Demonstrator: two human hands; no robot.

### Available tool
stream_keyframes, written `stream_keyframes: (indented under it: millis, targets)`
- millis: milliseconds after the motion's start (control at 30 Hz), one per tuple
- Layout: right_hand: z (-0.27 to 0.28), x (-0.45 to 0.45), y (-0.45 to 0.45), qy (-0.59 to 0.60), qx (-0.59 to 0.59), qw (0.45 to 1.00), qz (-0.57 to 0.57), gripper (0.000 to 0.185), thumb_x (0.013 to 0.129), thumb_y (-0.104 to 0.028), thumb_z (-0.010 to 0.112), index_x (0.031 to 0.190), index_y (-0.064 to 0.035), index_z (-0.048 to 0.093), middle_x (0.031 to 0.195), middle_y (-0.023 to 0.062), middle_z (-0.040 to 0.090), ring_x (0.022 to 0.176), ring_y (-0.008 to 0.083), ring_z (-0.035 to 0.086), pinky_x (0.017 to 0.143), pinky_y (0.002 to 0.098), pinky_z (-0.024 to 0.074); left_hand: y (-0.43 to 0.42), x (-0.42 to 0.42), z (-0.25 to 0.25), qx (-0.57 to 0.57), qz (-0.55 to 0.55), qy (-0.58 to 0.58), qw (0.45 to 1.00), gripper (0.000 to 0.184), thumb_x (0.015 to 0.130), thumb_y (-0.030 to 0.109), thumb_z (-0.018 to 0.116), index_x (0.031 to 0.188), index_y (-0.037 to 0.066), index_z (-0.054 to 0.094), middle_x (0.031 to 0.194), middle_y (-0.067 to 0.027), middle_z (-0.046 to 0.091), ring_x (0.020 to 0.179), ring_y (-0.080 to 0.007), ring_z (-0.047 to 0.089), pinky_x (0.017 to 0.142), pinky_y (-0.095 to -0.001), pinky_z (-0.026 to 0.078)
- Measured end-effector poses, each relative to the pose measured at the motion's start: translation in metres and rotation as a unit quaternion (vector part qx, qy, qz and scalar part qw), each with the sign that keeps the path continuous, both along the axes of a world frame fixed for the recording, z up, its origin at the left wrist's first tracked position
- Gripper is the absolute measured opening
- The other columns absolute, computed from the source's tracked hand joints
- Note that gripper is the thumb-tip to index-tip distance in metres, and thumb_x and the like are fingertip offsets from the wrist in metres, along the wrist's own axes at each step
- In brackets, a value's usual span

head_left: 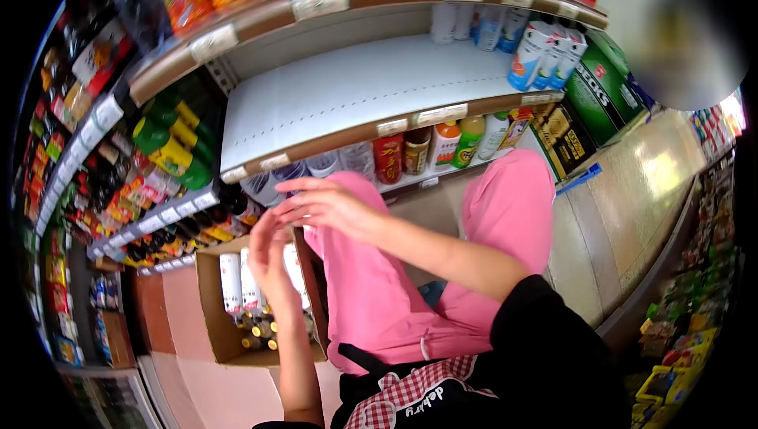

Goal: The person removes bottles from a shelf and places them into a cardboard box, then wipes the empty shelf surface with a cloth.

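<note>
My left hand (271, 259) is raised above a cardboard box (208, 310), fingers stretched upward and nothing visible in them. My right hand (335, 208) reaches across my knee, its fingers extended and apart, close to the left fingertips. Whether the two hands touch I cannot tell. Inside the box lie white cartons or cans (230, 283) and several small bottles with gold caps (257, 330). Part of the box's contents is hidden behind my left forearm.
Ahead is a white shelf board (355, 73) with blue-and-white cartons (530, 56) at its right. Below stand several bottles, including a red can (388, 159). A green Becks box (604, 85) is at right; yellow-labelled green bottles (162, 148) stand left.
</note>
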State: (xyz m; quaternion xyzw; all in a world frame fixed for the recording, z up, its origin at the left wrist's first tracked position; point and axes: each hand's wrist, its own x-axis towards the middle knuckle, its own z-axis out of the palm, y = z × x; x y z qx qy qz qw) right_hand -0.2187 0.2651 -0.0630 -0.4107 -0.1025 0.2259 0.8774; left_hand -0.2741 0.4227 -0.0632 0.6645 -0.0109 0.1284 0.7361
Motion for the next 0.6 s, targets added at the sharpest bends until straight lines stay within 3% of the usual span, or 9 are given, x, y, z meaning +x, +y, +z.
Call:
stream_keyframes:
  millis: [167, 300, 467, 600]
  targets:
    - [0.027, 0.005, -0.118, -0.054, -0.108, 0.976, -0.179, 0.036, 0.095, -0.018, 0.059, 0.127, -0.0022, 0.058, 0.108, 0.0132, 0.070, 0.100, 0.0185, 0.067, 0.092, 0.0301, 0.0517, -0.092, 0.027, 0.010, 0.057, -0.180, -0.044, 0.981, 0.035, 0.089, 0.001, 0.056, 0.123, -0.002, 0.061, 0.113, -0.0104, 0.066, 0.103, -0.0154, 0.061, 0.091, -0.0276, 0.046]
    - [0.023, 0.017, -0.196, -0.083, -0.149, 0.938, -0.303, 0.034, 0.093, -0.018, 0.062, 0.123, -0.0015, 0.059, 0.107, 0.0112, 0.070, 0.100, 0.0152, 0.066, 0.091, 0.0279, 0.0500, -0.172, 0.041, 0.016, 0.131, -0.277, -0.050, 0.951, 0.029, 0.090, 0.002, 0.058, 0.118, 0.003, 0.064, 0.104, -0.0068, 0.069, 0.092, -0.0122, 0.062, 0.074, -0.0260, 0.050]
    - [0.003, 0.074, -0.274, -0.117, -0.287, 0.837, -0.452, 0.038, 0.086, -0.011, 0.066, 0.121, -0.0006, 0.061, 0.107, 0.0097, 0.069, 0.096, 0.0148, 0.063, 0.085, 0.0284, 0.0490, -0.247, 0.073, -0.027, 0.217, -0.442, -0.046, 0.869, 0.026, 0.087, -0.001, 0.057, 0.111, -0.003, 0.065, 0.087, -0.0088, 0.070, 0.073, -0.0112, 0.063, 0.067, -0.0260, 0.051]
    - [-0.004, 0.143, -0.318, -0.120, -0.376, 0.736, -0.550, 0.047, 0.076, -0.013, 0.075, 0.118, 0.0007, 0.061, 0.104, 0.0149, 0.069, 0.092, 0.0225, 0.065, 0.081, 0.0335, 0.0507, -0.265, 0.092, -0.062, 0.287, -0.455, -0.031, 0.842, 0.022, 0.086, 0.000, 0.061, 0.107, -0.003, 0.066, 0.084, -0.0112, 0.069, 0.069, -0.0132, 0.064, 0.063, -0.0279, 0.051]
